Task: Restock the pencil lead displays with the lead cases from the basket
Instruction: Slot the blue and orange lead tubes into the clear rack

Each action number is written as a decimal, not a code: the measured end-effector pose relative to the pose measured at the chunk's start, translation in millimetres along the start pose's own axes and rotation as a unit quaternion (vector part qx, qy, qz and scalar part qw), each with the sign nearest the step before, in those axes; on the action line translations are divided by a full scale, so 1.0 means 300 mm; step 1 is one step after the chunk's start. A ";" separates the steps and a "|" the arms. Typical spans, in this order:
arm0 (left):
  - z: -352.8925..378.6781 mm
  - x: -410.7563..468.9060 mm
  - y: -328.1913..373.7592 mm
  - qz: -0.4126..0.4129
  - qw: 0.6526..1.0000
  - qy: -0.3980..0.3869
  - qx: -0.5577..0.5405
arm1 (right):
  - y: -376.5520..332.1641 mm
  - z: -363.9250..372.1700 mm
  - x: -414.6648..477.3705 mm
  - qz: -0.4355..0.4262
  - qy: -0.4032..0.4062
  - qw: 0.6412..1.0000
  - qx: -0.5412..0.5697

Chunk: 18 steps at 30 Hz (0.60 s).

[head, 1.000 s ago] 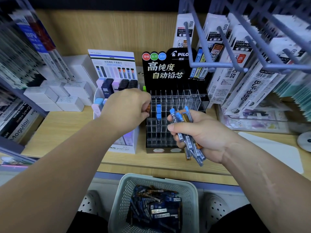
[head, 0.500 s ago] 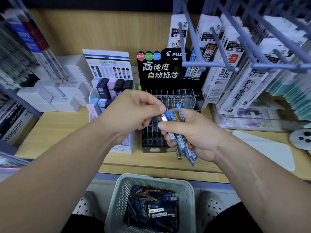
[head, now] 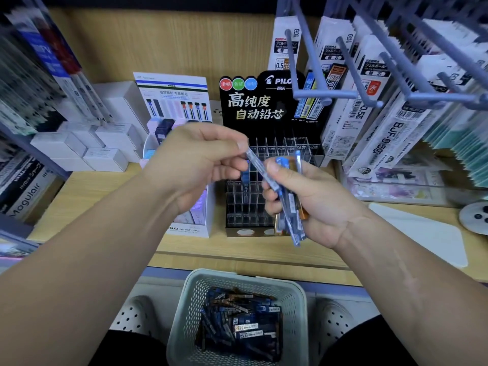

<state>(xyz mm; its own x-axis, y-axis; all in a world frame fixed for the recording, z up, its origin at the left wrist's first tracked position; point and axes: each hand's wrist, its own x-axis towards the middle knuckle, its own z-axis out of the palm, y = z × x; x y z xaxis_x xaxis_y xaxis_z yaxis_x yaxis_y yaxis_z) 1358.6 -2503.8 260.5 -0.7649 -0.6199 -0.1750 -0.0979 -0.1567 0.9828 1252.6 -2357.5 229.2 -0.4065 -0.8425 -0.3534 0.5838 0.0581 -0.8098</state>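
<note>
A slim clear lead case (head: 257, 165) with a blue end is pinched at its upper tip between the thumb and forefinger of the left hand (head: 195, 165); its lower part runs down under the thumb of the right hand (head: 317, 207), so both hands touch it; the right hand's fingers are curled around a bundle of lead cases (head: 291, 225), blue and clear with one amber, which fan out above and below the fist; both hands hover just in front of the black Pilot lead display (head: 253, 107), whose clear grid of compartments (head: 248, 207) stands upright on a pale wooden shelf (head: 105, 202); one blue lead case (head: 246, 180) stands in a compartment of the grid, partly hidden between the hands; below the shelf edge, near the person's body, sits a pale green perforated basket (head: 182, 320) holding a loose heap of dark blue lead cases (head: 237, 320); just left of the black display is a white lead display (head: 171, 99) with a printed header card; further left lie stacked white boxes (head: 79, 149); to the right, white refill packets (head: 369, 107) hang from grey-blue hooks (head: 330, 95); two white perforated shoes (head: 134, 315) show either side of the basket.
</note>
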 end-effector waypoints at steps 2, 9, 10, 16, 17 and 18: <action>-0.024 0.004 0.019 0.026 0.999 0.036 -0.027 | -0.006 -0.005 0.005 -0.003 0.028 0.999 0.031; -0.052 -0.016 -0.039 0.122 0.965 0.030 0.230 | -0.006 -0.022 0.011 0.005 0.107 0.994 0.004; -0.050 -0.018 -0.054 0.130 0.956 0.025 0.263 | -0.006 -0.021 0.012 0.005 0.108 0.994 0.003; -0.043 -0.003 -0.104 0.172 0.934 0.060 0.308 | -0.005 -0.025 0.012 0.005 0.105 0.994 -0.014; -0.041 0.002 -0.108 0.173 0.935 0.064 0.303 | -0.006 -0.027 0.012 0.006 0.104 0.994 -0.015; -0.038 0.006 -0.110 0.175 0.936 0.065 0.298 | -0.007 -0.029 0.012 0.006 0.105 0.994 -0.015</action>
<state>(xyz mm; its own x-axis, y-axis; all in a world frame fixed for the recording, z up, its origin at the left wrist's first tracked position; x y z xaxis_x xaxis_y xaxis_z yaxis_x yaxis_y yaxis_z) 1367.8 -2508.5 226.9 -0.7366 -0.6470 0.1970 -0.2222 0.5066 0.8331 1243.8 -2356.0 225.4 -0.5382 -0.7120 -0.4510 0.5696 0.0871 -0.8173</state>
